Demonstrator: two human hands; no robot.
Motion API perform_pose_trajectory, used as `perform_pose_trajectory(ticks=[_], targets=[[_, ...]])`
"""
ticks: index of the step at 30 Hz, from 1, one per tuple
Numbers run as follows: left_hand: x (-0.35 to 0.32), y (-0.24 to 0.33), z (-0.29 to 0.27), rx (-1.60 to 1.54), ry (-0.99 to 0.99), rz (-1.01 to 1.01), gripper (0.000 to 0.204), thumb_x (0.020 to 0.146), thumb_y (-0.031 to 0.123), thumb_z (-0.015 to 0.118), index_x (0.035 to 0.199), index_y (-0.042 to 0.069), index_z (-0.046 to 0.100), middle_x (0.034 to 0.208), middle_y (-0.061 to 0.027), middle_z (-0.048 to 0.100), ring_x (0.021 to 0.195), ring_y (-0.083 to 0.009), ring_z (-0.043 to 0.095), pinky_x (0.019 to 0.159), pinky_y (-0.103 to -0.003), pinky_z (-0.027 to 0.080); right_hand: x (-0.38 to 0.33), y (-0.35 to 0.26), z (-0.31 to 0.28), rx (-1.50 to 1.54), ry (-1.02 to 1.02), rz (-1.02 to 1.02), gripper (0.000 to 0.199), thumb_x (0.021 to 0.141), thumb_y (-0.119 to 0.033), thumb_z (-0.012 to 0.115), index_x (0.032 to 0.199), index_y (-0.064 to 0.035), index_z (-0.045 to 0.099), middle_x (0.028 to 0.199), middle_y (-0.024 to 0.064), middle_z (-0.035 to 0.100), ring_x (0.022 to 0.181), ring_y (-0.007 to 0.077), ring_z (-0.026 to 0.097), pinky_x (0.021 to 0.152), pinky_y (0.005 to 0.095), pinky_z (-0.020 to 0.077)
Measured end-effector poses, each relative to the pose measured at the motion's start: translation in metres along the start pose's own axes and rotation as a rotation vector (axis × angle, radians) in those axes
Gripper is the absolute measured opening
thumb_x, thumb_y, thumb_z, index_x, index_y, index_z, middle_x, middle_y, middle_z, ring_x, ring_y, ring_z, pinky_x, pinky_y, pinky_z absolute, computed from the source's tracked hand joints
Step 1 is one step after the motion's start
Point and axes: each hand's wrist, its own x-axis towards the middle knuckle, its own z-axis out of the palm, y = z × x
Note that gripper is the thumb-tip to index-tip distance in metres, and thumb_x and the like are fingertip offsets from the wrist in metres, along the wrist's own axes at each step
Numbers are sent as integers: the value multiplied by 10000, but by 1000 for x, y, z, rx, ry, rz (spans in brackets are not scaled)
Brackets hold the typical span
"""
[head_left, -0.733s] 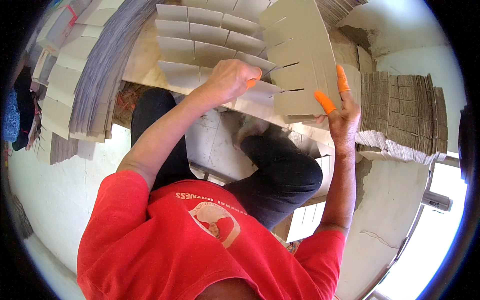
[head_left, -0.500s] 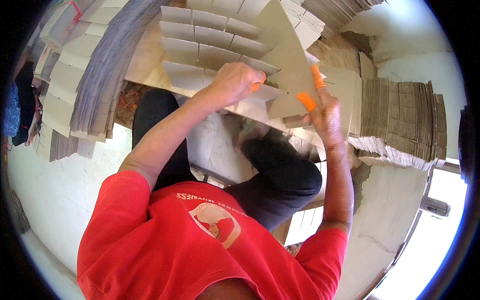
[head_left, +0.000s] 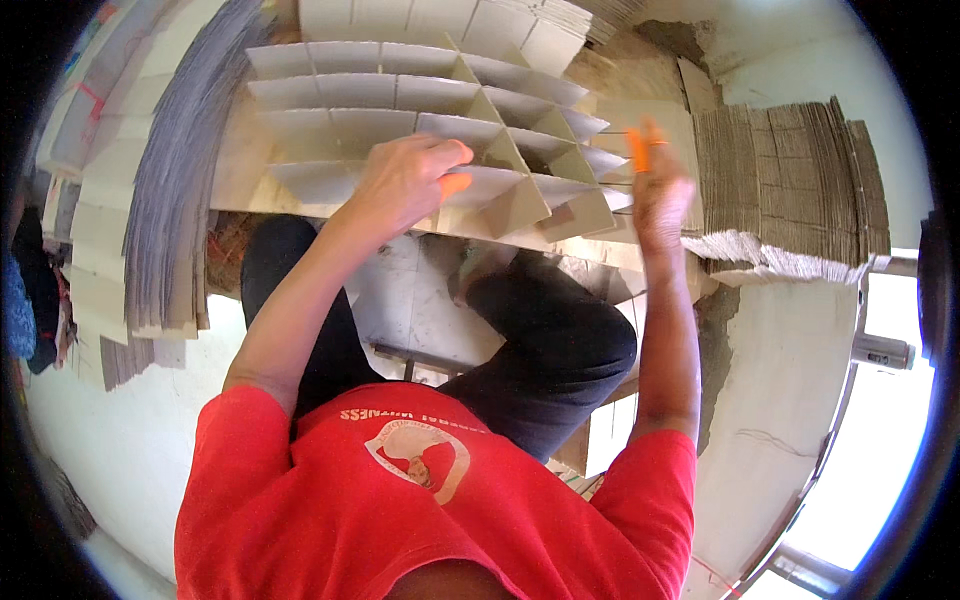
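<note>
A grid of cardboard dividers sits in front of me, its long pale strips standing on edge from left to right. Two cross strips slant through the slots on its right half. My left hand is closed at the nearest long strip, pinching its upper edge between fingers with orange covers. Just right of the grid, my right hand is raised with fingers stretched out, some in orange covers. It is blurred by motion, and nothing shows in it.
A tall stack of cardboard strips stands at the right. Long bundles of grey-edged cardboard line the left side. More slotted sheets lie behind the grid. My dark-trousered legs are below the work surface's near edge.
The cross piece my right hand held upright now sits down in the slots. My right hand has let go and is right of the grid. My left hand has shifted left along the front strip.
</note>
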Motion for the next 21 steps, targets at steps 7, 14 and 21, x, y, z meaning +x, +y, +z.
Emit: perform_pose_trajectory(ticks=[7,14,21], targets=[[-13,3,-29,62,107,-10,302,699,73,746,984,35,655,909,-117,657,828,-280,623,729,-352,502,-55,108,42,-550,-204,505,493,782,-358,694,1141,-54,549,1069,201,582,977,390,553,766,503,481],[-22,-12,-41,186,107,-81,291,697,96,749,970,56,654,823,-110,623,769,-284,609,653,-366,489,-56,162,51,-262,-191,753,564,668,-340,797,1082,-34,564,977,212,637,977,385,598,786,478,475],[-31,-19,-49,169,169,-76,277,717,154,736,966,69,648,748,-110,581,723,-300,573,626,-397,460,-27,119,1,-254,233,837,438,702,-221,794,1032,-23,584,902,204,665,830,328,650,695,429,513]])
